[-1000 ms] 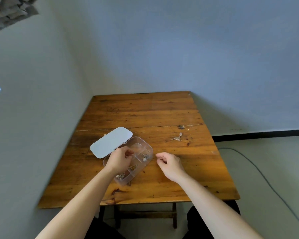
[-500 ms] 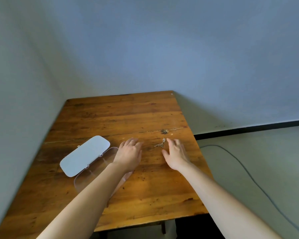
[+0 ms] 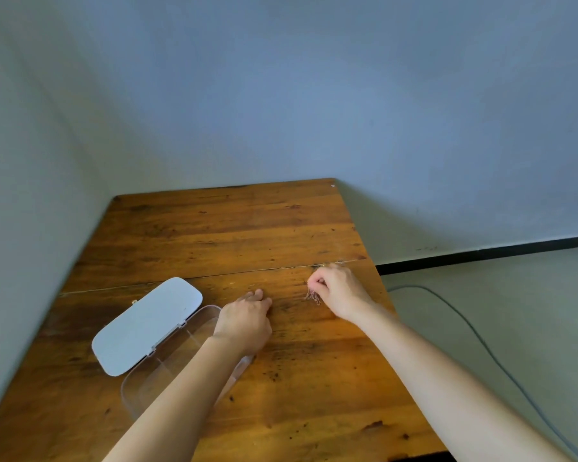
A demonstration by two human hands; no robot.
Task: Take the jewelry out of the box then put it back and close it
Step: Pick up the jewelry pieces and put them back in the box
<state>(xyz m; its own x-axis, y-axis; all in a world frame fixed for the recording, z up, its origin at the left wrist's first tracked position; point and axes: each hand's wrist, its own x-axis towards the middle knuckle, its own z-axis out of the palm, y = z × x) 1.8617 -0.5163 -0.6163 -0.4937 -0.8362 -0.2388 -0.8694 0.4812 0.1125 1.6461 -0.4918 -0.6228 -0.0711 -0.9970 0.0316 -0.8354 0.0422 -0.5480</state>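
Clear plastic is what you are aiming for: the box (image 3: 181, 358) sits open on the counter (image 3: 214, 235), its white lid (image 3: 147, 325) folded back on the far-left side, and your left forearm crosses over its near half. Your right hand (image 3: 337, 291) is well to the right of the box, fingers (image 3: 316, 283) pinched on a small chain (image 3: 312, 296) that dangles just above the wood. Your left hand (image 3: 247, 316) rests loosely curled just right of the box, holding nothing that I can see.

To do this step well, keep the pinch firm but lift straight up first, so the whole chain clears the wood before you carry it left. Let it gather under your fingers; a trailing end may snag on the box wall. Move your left arm off the box so the compartments are open to you, then lower the chain in and release only once it rests on the bottom.

Half a second ago both your hands lay flat and spread on either side of the chain, which lay on the wood right of the box. Now your right hand has closed on it and raised it, and your left has drawn back toward the box.
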